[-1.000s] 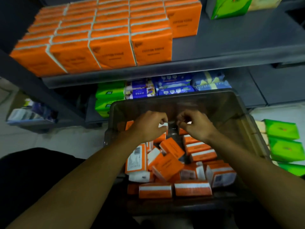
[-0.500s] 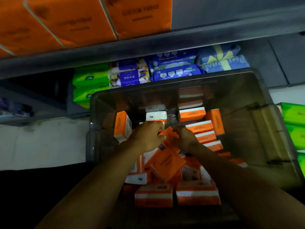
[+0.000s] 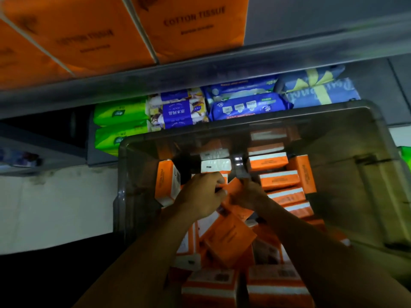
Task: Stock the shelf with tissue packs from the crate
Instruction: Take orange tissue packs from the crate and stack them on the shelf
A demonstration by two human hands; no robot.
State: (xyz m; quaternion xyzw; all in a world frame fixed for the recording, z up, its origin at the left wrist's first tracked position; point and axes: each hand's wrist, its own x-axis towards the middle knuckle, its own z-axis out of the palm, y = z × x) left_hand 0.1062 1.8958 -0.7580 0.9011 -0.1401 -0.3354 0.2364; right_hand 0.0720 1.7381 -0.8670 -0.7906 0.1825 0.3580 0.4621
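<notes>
Reaching into the crate (image 3: 222, 132), left hand (image 3: 200, 195) and right hand (image 3: 248, 195) grip one orange pack (image 3: 234, 187).

Versus 1 s ago: left grip (image 3: 201, 194) and right grip (image 3: 248, 195) were up over the pile, a gap between them, fingertips pinched. They have since dropped into the crate (image 3: 222, 127) and now curl round one tilted orange pack (image 3: 233, 188) at frame centre, nearly touching. Hardly any hand travel in the last half second. View tipped down and closer: big orange packs (image 3: 191, 27) crop to the top left and the crate fills mid-frame.
</notes>
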